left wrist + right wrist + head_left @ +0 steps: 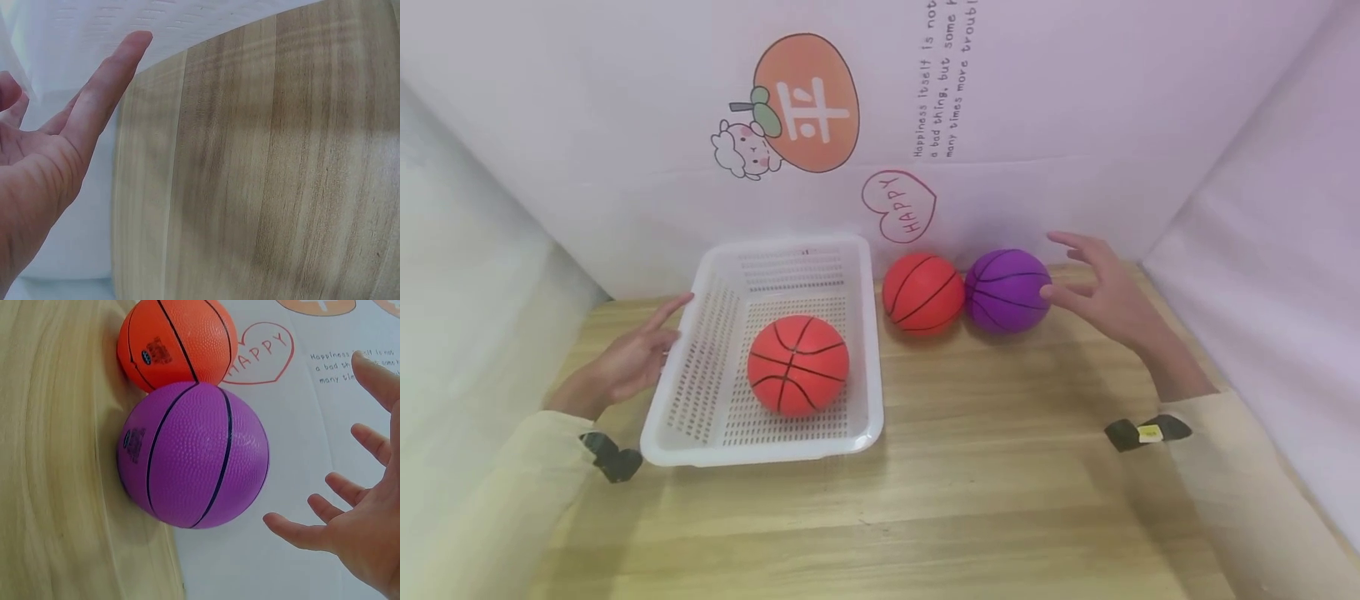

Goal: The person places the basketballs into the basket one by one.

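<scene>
A pale worktop [985, 508] with striped wood grain lies before me. Directly on it, towards the left, sits a white slotted basket [760, 454]; just right of that rests a red ball [923, 294], touching a purple ball [1009, 292].

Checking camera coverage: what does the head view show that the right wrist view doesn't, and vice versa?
Only the head view: the white basket, the red ball inside it, the left hand.
Only the right wrist view: dark printed marks on the purple ball and the second red ball.
Both: those two marked balls, the right hand, the wooden table and the HAPPY heart.
</scene>
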`<state>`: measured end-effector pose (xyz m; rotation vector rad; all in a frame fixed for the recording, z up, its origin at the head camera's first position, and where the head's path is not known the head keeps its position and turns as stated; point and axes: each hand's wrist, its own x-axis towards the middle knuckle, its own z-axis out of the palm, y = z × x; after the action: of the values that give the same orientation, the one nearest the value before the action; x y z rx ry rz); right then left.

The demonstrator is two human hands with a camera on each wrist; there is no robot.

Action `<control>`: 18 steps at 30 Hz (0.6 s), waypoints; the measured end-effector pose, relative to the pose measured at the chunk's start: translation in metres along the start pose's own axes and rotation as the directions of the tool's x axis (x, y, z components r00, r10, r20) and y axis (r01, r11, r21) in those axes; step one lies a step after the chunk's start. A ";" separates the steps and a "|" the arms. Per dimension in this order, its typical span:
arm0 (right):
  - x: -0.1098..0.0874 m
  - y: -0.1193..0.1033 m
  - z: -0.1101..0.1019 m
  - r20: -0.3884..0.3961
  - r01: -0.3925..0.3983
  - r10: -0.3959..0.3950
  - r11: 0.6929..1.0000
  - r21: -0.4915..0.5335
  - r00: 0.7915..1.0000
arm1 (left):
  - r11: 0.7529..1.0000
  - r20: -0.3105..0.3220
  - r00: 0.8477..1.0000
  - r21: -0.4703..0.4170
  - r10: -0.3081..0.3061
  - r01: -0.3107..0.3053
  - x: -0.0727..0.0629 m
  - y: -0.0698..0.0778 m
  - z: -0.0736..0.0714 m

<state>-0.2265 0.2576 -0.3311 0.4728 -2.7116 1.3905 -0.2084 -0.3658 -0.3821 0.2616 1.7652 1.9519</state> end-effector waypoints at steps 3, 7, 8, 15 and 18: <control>-0.003 0.005 -0.003 -0.007 -0.015 0.015 1.000 0.004 1.000 | 1.000 -0.019 1.000 0.017 -0.017 0.017 0.002 0.002 0.001; -0.004 0.010 -0.005 -0.012 -0.013 0.013 1.000 0.008 1.000 | 0.999 -0.035 0.999 0.036 -0.028 0.029 0.001 0.002 0.002; -0.004 0.011 -0.005 -0.013 -0.013 0.013 1.000 0.005 1.000 | 0.999 -0.036 0.999 0.037 -0.029 0.030 0.001 0.002 0.002; -0.006 0.020 -0.009 -0.012 -0.037 0.037 0.999 0.006 0.999 | 0.999 -0.034 0.999 0.039 -0.030 0.031 0.001 0.003 0.001; -0.006 0.023 -0.010 0.000 -0.046 0.046 0.999 0.030 0.999 | 0.998 -0.040 0.998 0.044 -0.038 0.040 0.001 0.003 0.001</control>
<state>-0.2286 0.2794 -0.3440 0.4144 -2.7211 1.4435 -0.2094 -0.3646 -0.3792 0.2041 1.8265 1.9041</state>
